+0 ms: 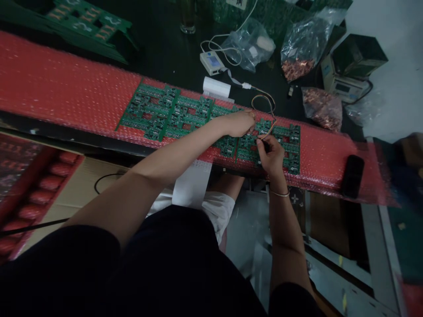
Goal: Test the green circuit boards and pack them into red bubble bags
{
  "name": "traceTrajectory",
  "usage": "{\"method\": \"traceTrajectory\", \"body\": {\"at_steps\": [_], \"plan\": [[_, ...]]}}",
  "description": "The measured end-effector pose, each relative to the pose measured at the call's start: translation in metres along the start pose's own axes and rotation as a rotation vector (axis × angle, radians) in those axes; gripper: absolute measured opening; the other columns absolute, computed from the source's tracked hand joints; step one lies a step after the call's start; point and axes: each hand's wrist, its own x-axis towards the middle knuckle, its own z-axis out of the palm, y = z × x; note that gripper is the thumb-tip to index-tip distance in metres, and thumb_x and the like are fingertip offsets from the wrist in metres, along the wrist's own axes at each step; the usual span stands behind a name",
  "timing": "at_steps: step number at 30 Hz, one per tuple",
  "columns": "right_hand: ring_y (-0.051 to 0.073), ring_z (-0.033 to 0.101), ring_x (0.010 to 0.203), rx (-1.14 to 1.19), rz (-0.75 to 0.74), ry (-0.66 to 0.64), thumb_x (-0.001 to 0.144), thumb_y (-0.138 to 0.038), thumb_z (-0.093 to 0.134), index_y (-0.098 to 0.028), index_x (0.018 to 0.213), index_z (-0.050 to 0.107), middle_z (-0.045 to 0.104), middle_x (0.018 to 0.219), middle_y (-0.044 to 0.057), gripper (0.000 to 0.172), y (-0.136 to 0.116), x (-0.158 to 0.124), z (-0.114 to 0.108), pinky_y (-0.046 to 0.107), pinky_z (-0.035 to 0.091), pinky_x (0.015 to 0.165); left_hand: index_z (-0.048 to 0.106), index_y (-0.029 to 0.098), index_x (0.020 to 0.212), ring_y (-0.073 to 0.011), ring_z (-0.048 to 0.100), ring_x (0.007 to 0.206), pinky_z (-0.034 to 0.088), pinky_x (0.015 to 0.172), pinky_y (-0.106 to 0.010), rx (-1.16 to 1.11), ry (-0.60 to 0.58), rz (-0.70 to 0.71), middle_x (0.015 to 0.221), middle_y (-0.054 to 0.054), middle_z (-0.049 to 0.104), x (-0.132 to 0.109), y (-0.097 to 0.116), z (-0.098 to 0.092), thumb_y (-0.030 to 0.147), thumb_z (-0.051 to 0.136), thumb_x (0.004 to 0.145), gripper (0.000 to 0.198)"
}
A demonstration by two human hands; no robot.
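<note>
A row of joined green circuit boards [190, 112] lies on red bubble wrap [76, 83] across the table. My left hand [240, 123] rests over the right half of the boards, its fingers curled down onto them. Whatever lies beneath those fingertips is hidden. Just to its right, my right hand [272, 154] pinches the end of a thin wire cable [271, 128] above the boards. The cable loops back to a white connector [246, 86] and a small white box with a screen [212, 63]. My right fingertips partly cover the cable's end.
A white paper roll [216, 87] sits behind the boards. Bags of copper-coloured parts [297, 68] and a boxy device [343, 83] stand at the back right. A black phone [353, 176] lies at the right end. More boards [89, 22] are stacked at the back left.
</note>
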Motion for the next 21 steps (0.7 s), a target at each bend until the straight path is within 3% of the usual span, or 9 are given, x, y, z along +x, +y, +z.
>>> {"method": "traceTrajectory", "body": {"at_steps": [3,6,10,13,17,21], "plan": [[0.022,0.074,0.094,0.016,0.034,0.002,0.097,-0.044,0.063,-0.024,0.098,0.071,0.078,0.099,0.007,0.021,0.001,-0.001,0.001,0.040,0.059,0.089,0.077,0.016,0.107,-0.0237,0.066,0.104,0.047,0.092,-0.033,-0.005,0.022,-0.040,0.107,-0.010,0.072,-0.007,0.007,-0.005,0.009,0.058,0.088,0.028],[0.022,0.074,0.095,0.088,0.092,0.021,0.095,-0.047,0.066,-0.024,0.096,0.071,0.078,0.099,0.006,0.023,0.003,-0.001,0.000,0.039,0.059,0.090,0.072,0.015,0.124,-0.0244,0.065,0.110,0.047,0.094,-0.034,0.006,0.124,-0.074,0.119,-0.011,0.071,-0.027,0.018,-0.005,0.015,0.052,0.097,0.033],[0.021,0.074,0.086,0.193,0.179,0.090,0.089,-0.051,0.074,-0.023,0.092,0.072,0.078,0.092,0.005,0.028,0.003,0.006,-0.005,0.038,0.061,0.084,0.075,0.015,0.121,-0.0334,0.055,0.129,0.043,0.104,-0.044,0.112,0.169,-0.066,0.135,-0.015,0.065,-0.054,0.035,0.005,0.034,0.051,0.105,0.035],[0.018,0.073,0.076,0.290,0.216,0.111,0.088,-0.053,0.075,-0.024,0.097,0.070,0.078,0.095,0.004,0.030,0.000,0.024,-0.003,0.037,0.063,0.077,0.075,0.013,0.125,-0.0363,0.054,0.131,0.043,0.105,-0.048,0.109,0.154,-0.094,0.141,-0.018,0.062,-0.061,0.043,0.009,0.044,0.049,0.106,0.044],[0.019,0.076,0.080,0.392,0.185,0.026,0.085,-0.055,0.077,-0.027,0.102,0.068,0.079,0.097,0.003,0.034,0.001,0.059,0.018,0.038,0.064,0.078,0.064,0.012,0.142,-0.0368,0.051,0.140,0.040,0.114,-0.050,0.049,0.109,-0.137,0.151,-0.018,0.057,-0.073,0.050,0.002,0.048,0.045,0.107,0.053],[0.022,0.077,0.086,0.334,0.155,-0.138,0.085,-0.059,0.074,-0.026,0.098,0.070,0.079,0.097,0.004,0.035,0.010,0.092,0.049,0.043,0.065,0.083,0.046,0.007,0.157,-0.0396,0.031,0.157,0.023,0.128,-0.055,0.055,0.190,-0.323,0.166,-0.024,0.037,-0.114,0.056,0.001,0.053,0.047,0.106,0.069]]}}
